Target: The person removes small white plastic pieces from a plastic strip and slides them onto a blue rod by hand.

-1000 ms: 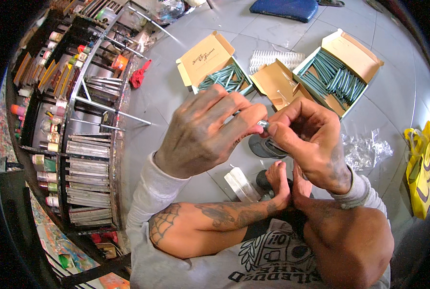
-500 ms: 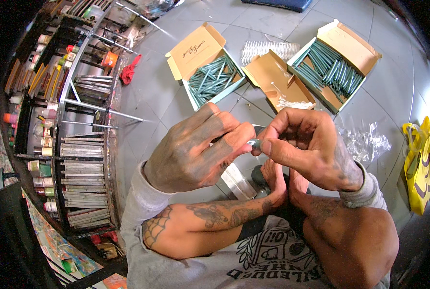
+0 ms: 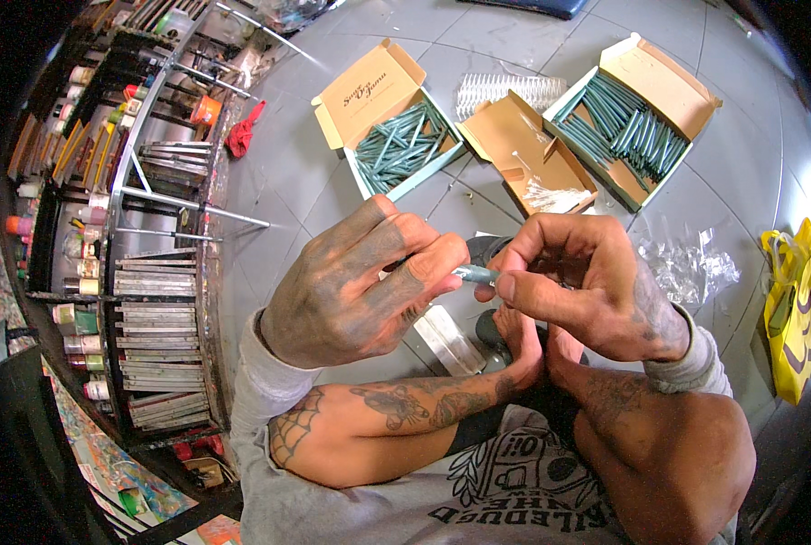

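A slim teal pen-like stick (image 3: 475,273) lies level between my two hands, its middle showing. My left hand (image 3: 364,282) is closed, pinching the stick's left end, which the fingers hide. My right hand (image 3: 587,286) pinches the other end between thumb and fingertips. Beyond my hands stand an open box (image 3: 369,186) heaped with loose teal sticks and, farther right, a second open box (image 3: 646,198) with many more, lying mostly side by side. Between them sits a brown cardboard tray (image 3: 505,127) with thin white pieces near its front end.
Clear crumpled plastic (image 3: 691,263) lies right of my right hand, with a yellow bag (image 3: 791,309) beyond. A white plastic coil (image 3: 505,94) is behind the tray. A metal-framed shelf (image 3: 119,195) of bottles and stacked frames fills the left. A silvery block (image 3: 448,341) rests by my feet.
My hands have drawn slightly apart, the left moving left, so more of the teal stick shows between them. The boxes stay where they were.
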Demonstrator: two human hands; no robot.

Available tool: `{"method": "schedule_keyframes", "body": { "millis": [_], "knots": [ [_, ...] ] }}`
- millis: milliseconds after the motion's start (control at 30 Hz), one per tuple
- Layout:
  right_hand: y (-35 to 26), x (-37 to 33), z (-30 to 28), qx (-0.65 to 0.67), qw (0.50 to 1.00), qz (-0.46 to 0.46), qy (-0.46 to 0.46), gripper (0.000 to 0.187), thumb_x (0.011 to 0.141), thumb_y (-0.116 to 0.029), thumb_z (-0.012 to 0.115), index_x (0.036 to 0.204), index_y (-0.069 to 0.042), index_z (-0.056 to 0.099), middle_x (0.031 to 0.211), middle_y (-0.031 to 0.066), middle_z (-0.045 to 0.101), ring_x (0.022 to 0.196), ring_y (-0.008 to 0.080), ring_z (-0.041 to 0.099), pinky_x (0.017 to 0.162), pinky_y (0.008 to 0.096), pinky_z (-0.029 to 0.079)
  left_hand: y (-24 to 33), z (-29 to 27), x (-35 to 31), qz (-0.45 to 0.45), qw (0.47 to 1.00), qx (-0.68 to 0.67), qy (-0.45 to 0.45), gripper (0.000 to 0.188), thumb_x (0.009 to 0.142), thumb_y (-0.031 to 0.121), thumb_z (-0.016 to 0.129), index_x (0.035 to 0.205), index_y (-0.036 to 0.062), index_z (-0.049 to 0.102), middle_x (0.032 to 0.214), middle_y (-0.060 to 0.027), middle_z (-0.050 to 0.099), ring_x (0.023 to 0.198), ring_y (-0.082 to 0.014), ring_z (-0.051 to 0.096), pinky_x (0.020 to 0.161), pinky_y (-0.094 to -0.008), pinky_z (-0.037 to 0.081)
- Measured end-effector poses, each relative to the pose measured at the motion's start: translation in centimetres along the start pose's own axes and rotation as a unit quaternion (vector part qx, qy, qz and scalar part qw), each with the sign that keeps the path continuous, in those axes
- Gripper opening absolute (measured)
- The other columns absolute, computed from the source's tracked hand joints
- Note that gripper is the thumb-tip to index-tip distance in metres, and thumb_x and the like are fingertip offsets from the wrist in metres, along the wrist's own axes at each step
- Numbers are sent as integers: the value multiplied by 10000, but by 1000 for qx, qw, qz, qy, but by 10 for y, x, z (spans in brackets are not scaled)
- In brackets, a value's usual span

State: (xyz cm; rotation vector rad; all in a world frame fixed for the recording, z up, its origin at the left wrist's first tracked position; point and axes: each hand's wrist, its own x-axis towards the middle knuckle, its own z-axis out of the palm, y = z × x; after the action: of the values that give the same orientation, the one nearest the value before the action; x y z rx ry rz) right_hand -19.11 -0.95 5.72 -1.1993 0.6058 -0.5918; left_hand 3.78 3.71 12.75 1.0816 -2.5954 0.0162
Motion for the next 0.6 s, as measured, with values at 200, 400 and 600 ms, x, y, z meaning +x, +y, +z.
{"method": "schedule_keyframes", "body": {
  "millis": [200, 400, 600],
  "knots": [
    [1, -2, -4, -9, 1000, 5, -24, 205, 889, -183, 707, 878, 18, 668, 732, 17, 656, 636, 40, 549, 530, 226, 414, 1, -7, 0, -13, 1000, -3, -12, 191, 852, 120, 739, 1019, 35, 701, 899, -50, 656, 727, -220, 551, 607, -342, 459],
    [5, -2, -3, 21, 999, -16, -23, 205, 898, -181, 697, 886, 22, 673, 729, 15, 651, 647, 48, 555, 547, 233, 431, -1, -8, -2, -8, 1000, -3, 4, 166, 862, 132, 730, 998, 40, 707, 905, -58, 666, 729, -223, 557, 606, -341, 454],
    [-1, -2, -4, 4, 1000, 13, -17, 215, 886, -180, 700, 861, 29, 659, 711, 11, 637, 653, 54, 551, 555, 236, 434, -3, -10, -2, 6, 1000, 20, 15, 164, 882, 137, 707, 1015, 41, 688, 882, -58, 683, 703, -225, 561, 604, -335, 444]
  ]
}}
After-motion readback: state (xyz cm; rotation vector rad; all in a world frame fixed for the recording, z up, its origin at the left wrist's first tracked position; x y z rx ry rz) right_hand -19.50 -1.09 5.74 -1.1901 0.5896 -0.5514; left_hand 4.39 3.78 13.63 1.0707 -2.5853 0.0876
